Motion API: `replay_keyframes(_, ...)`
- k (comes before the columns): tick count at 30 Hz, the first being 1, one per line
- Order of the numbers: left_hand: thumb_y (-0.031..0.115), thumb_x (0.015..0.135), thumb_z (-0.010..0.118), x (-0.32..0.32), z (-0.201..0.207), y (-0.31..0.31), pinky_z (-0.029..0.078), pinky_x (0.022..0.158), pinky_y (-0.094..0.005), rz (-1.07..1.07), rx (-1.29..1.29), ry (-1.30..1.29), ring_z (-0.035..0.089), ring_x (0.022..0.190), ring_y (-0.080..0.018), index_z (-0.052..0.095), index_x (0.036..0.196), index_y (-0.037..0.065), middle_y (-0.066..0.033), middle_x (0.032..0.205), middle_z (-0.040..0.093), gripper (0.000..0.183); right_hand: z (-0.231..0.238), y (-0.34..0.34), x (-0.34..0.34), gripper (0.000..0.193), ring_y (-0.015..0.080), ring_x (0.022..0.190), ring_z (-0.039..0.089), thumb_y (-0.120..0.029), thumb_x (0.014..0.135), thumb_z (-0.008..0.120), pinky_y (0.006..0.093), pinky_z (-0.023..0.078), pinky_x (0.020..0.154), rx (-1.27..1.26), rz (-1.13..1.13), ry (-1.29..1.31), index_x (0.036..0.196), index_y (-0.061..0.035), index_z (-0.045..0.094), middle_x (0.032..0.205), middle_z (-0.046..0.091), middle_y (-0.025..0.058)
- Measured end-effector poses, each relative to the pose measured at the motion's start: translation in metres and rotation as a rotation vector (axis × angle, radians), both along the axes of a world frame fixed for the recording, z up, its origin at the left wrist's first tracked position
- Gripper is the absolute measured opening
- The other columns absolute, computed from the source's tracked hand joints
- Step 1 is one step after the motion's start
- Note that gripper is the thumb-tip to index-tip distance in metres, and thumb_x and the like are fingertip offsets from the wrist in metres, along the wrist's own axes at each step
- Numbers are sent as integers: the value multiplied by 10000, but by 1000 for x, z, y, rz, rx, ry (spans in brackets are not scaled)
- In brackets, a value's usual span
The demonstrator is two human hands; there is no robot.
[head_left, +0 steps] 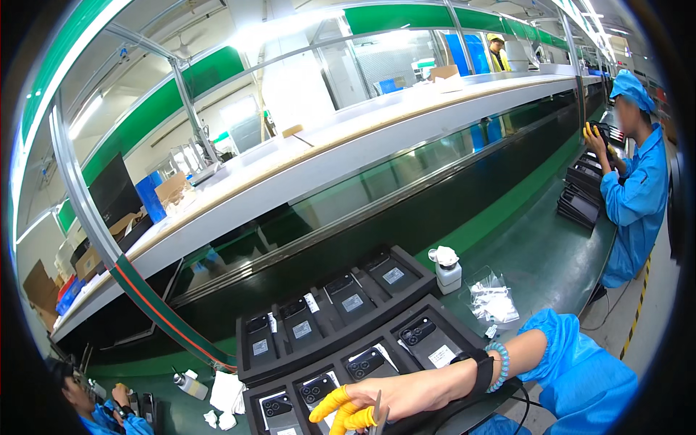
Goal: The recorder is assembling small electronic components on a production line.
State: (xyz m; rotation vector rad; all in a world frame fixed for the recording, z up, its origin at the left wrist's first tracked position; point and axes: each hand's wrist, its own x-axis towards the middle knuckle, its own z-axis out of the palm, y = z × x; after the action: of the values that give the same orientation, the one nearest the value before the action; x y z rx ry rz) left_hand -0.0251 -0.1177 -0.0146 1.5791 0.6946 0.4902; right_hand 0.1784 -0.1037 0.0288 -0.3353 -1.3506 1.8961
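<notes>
My right hand (395,400) reaches in from the lower right over the near black foam tray (451,319), with yellow finger cots on some of its fingers. Its fingers close around dark pointed tweezers (378,412), whose lower end is cut off by the picture's edge. In that tray's compartments lie several dark smartphones with camera bumps, among them a phone (433,341) with a white label. Behind it, a second black tray (335,326) carries more phones, such as one (349,296) with a pale sticker. My left hand is out of view.
A white pump bottle (447,270) and a clear bag of small white pieces (494,299) sit right of the trays. Left are another bottle (190,384) and crumpled white wipes (228,395). Co-workers in blue (636,196) sit at both ends, beside stacked dark trays (578,206).
</notes>
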Motion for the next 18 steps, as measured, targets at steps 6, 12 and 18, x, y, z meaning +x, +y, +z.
replay_keyframes(6, 430, 404, 873, -6, -1, 6, 353, 607, -217, -74, -49, -62, 437, 669, -117, 543, 823, 29, 9, 738, 475, 667, 0, -1, 2, 523, 147, 979, 568, -114, 791, 635, 271, 454, 859, -67, 66, 28, 1250, 11, 419, 1083, 576, 87)
replay_keyframes(12, 449, 607, 773, -3, 9, 4, 346, 545, -236, -120, -75, -117, 462, 606, -133, 534, 710, 31, -5, 656, 488, 492, 2, 4, -1, 494, 145, 974, 576, -8, 769, 576, 259, 461, 839, -58, 4, -136, 1244, -6, 442, 1050, 594, 79)
replay_keyframes(18, 460, 652, 730, -4, 2, 1, 341, 530, -241, -88, -74, -108, 462, 588, -133, 525, 680, 34, -7, 633, 485, 474, -7, 5, -9, 474, 145, 941, 590, 39, 761, 475, 219, 465, 768, -98, 5, -80, 1232, -17, 470, 1025, 618, 96)
